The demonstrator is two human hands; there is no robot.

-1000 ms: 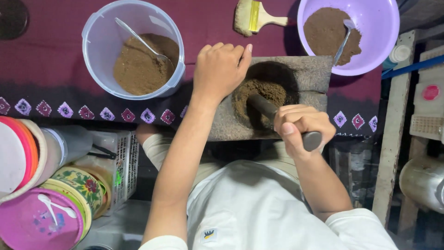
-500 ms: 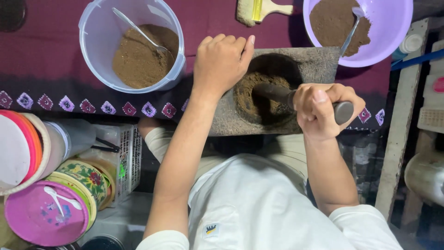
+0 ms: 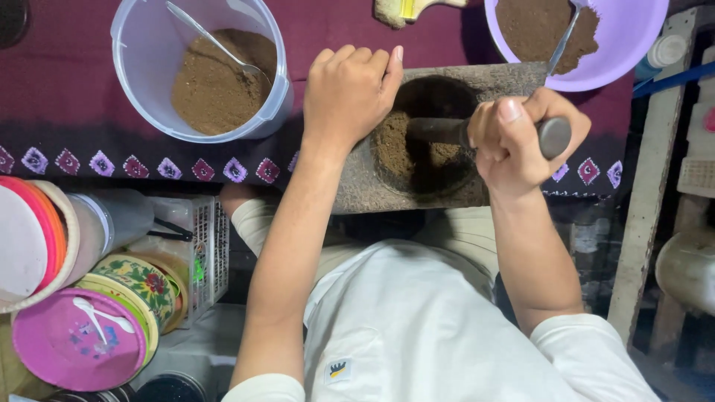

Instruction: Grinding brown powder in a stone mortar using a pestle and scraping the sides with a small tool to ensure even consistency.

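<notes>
A grey stone mortar (image 3: 357, 186) sits on a dark maroon cloth, with brown powder (image 3: 398, 152) in its round hollow. My left hand (image 3: 350, 93) is curled over the mortar's left rim and rests on it. My right hand (image 3: 521, 141) grips a dark metal pestle (image 3: 555, 138), whose shaft slants left and down into the powder. A clear plastic tub (image 3: 130, 82) of brown powder with a metal spoon (image 3: 212, 41) stands at the upper left. At the upper right a purple bowl (image 3: 633, 45) holds more brown powder and a spoon.
A paintbrush (image 3: 406, 9) lies at the top edge. Stacked coloured lids and tins (image 3: 82, 313) crowd the lower left beside a white mesh basket (image 3: 208, 253). A wooden frame (image 3: 640, 216) runs down the right side. My white shirt fills the bottom.
My right hand has swung the pestle's top end from the lower right up to the right, so the shaft now lies flatter across the hollow. The left hand has stayed on the rim.
</notes>
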